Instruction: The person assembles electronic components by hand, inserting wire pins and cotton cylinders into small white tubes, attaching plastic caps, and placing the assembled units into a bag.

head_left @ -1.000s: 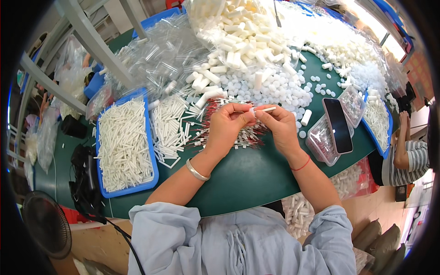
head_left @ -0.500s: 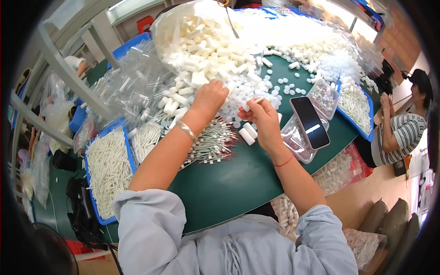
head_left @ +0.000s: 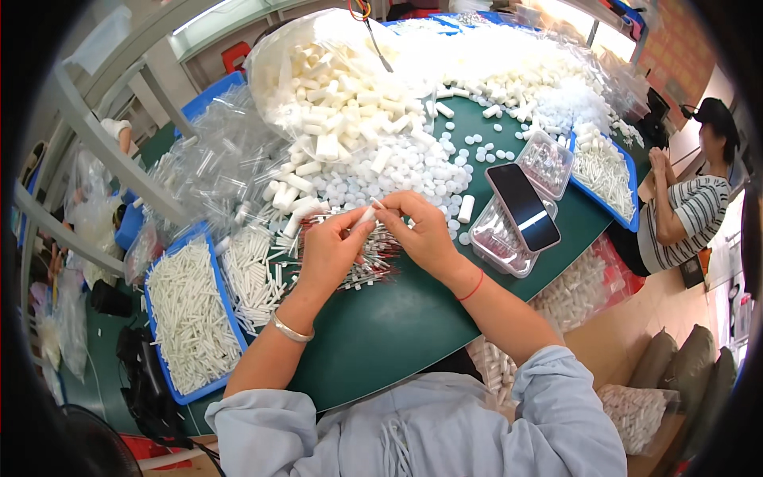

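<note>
Nearest, the person's pale blue sleeves rise from the lower edge over a green table. The left hand, a silver bracelet on its wrist, and the right hand, with a red cord round its wrist, meet above the middle of the table — both pinch one small white tube between their fingertips, the left at its near end, the right at its far end. Just beneath the hands lies a heap of thin red-and-white sticks (too small to tell their kind).

To the left, a blue tray holds white tubes laid in rows, and more tubes lie loose between it and the heap. To the right, a dark phone rests on top of clear plastic boxes.

Farther off, flat white caps are strewn across the table, with a clear bag of short white cylinders behind them and a pile of clear plastic sleeves to its left. At the far right another blue tray sits at the table's edge — beside it another person in a striped shirt.
</note>
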`<state>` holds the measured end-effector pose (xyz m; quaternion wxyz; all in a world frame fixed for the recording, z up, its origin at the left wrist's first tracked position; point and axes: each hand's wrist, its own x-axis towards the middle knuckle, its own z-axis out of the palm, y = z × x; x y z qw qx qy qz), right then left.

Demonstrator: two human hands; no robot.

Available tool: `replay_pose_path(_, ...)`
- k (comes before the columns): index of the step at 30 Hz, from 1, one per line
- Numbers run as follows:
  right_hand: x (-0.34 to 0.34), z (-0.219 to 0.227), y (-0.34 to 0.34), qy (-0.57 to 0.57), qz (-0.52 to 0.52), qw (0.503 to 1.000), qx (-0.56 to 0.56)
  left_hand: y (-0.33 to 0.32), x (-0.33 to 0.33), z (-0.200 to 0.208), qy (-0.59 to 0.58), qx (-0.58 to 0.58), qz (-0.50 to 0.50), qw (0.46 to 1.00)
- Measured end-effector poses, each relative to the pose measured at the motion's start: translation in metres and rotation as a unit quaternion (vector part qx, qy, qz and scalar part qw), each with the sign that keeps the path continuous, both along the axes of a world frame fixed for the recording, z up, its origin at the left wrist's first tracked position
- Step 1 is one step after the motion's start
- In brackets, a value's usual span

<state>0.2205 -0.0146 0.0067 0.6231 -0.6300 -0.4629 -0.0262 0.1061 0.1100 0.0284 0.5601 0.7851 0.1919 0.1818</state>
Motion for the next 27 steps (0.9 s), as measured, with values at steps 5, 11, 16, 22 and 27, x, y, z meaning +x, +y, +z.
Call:
replay_pose_path(5,-0.006,-0.006,0.002,-0.021,-0.007,1.0,-0.007,0.002,-0.006,-0.001,-0.014,-0.208,-0.006,0.978)
replay_pose_path(11,-0.008,-0.006,0.004,-0.086,0.039,0.995,-0.006,0.019,-0.018,-0.007,0.023,-0.263,0.01,0.964)
replay_pose_path(16,-0.003,-0.006,0.002,-0.154,0.038,0.984,-0.075,0.024,-0.032,-0.005,0.028,-0.082,-0.002,0.996)
replay_pose_path(22,-0.012,0.001,-0.001,-0.258,0.057,0.954,-0.141,0.025,-0.038,0.004,0.078,-0.059,-0.053,0.994)
replay_pose_path(27,-0.017,0.007,-0.004,-0.254,0.082,0.949,-0.168,0.029,-0.039,0.007,0.113,-0.035,-0.051,0.992)
